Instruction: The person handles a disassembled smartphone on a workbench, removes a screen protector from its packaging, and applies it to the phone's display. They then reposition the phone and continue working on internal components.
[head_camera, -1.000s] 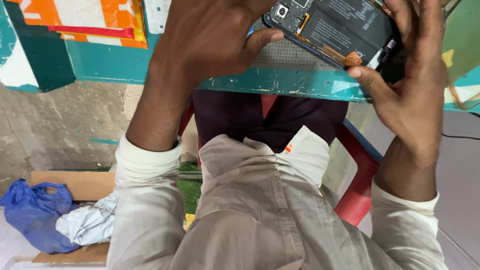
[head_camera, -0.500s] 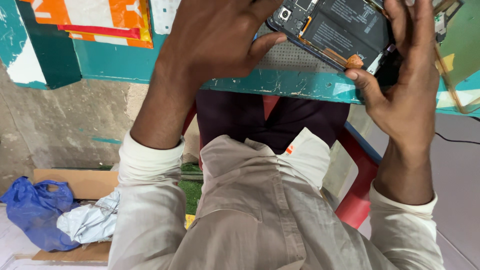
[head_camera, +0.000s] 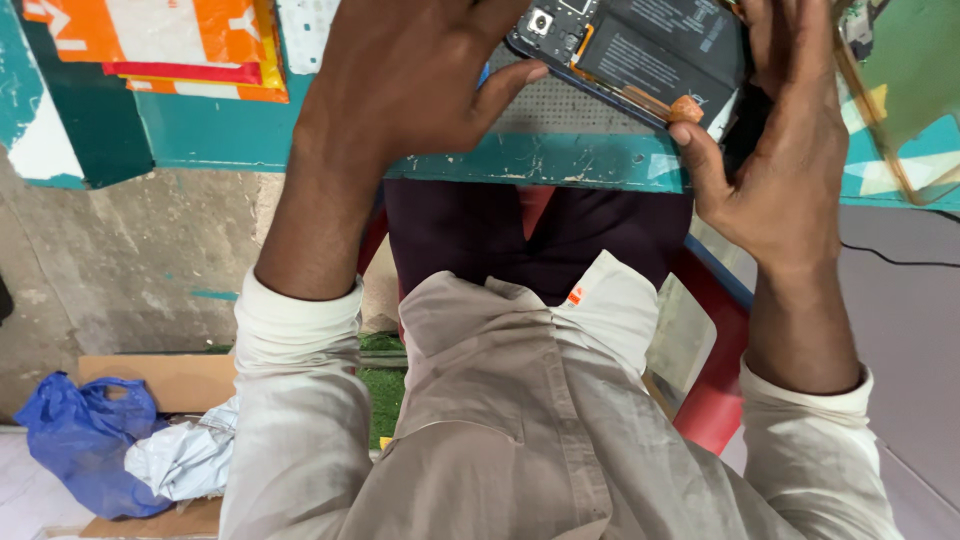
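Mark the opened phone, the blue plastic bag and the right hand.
opened phone (head_camera: 655, 50), head view, on its dark battery.
blue plastic bag (head_camera: 80, 450), head view, on its crumpled middle.
right hand (head_camera: 785, 150), head view, on the back of the hand.

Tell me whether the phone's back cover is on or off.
Off. The phone, held between the left hand and right hand, shows its bare black battery and camera module.

opened phone (head_camera: 650, 50) between hands, above table edge (head_camera: 560, 160)
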